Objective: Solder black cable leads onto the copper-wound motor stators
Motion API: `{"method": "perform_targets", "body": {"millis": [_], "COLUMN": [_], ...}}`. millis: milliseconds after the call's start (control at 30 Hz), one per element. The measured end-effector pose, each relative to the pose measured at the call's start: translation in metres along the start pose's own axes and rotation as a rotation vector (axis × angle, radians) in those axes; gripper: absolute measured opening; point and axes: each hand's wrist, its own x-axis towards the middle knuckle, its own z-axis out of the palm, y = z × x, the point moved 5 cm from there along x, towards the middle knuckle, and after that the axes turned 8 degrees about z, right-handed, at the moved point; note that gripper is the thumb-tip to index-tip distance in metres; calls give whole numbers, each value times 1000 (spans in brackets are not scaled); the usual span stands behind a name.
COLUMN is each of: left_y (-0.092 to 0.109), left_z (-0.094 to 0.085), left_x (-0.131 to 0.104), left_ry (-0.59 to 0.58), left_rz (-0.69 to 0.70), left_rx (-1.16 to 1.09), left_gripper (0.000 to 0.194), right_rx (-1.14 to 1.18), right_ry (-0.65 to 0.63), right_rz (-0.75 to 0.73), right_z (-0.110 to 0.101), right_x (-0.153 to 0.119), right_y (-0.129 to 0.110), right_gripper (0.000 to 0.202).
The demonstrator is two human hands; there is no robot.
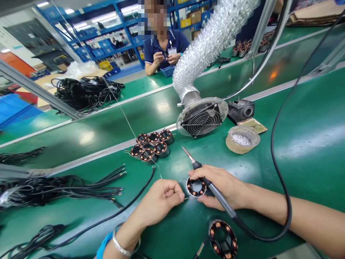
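Here, the right hand (229, 185) holds a round copper-wound metal ring (192, 192) and a slim black-and-grey soldering iron (222, 200); the left hand (165, 198) pinches a thin pale wire (186, 198).

Shelving (124, 27), blue, upper left to upper centre. Board (25, 34), dark grey, upper left. Wall (9, 44), white, left edge. Lamp (69, 11), lit, upper left. Post (35, 87), grey metal, left. Workbench (309, 151), green-topped, spanning lower frame.

Ceiling lamps (69, 11) shine as pale glare spreads across the brightly lit bench (309, 162); an orange glint (273, 75) glows beyond its far edge, while blur and wide-angle stretch soften the margins.
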Motion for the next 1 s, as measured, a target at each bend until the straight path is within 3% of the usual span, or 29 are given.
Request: {"method": "perform_targets", "body": {"millis": [67,200,300,433,533,700,900,1000], "left_y": [-2,-7,-8,-10,-12,-12,-2,1], "left_z": [6,12,11,8,10,12,18,16], "left_x": [2,6,5,2,-1,-8,-14,-16], "left_ry": [-26,111,132,97,14,-46,-53,-148], "left_rz": [-33,-88,-13,39,-6,-20,96,75], "left_rx": [-174,-432,-352,-196,-88,105,9,44], "left_gripper": [37,46,49,51,47,36,32,33], "right_rx": [-11,-17,-43,-482,-718,-867,-945,-944], "right_ry": [13,33,17,-33,-112,-141,-100,-98], "right_rz": [-13,-48,-105,-133,-164,-129,-63,-36], "right_z": [1,1,-8,-22,-21,-14,-17,-19], "right_x": [0,1,1,5,10,11,5,6], "right_y": [-1,0,3,21,39,45,39,42], "right_gripper": [38,35,40,17,18,17,18,18]}}
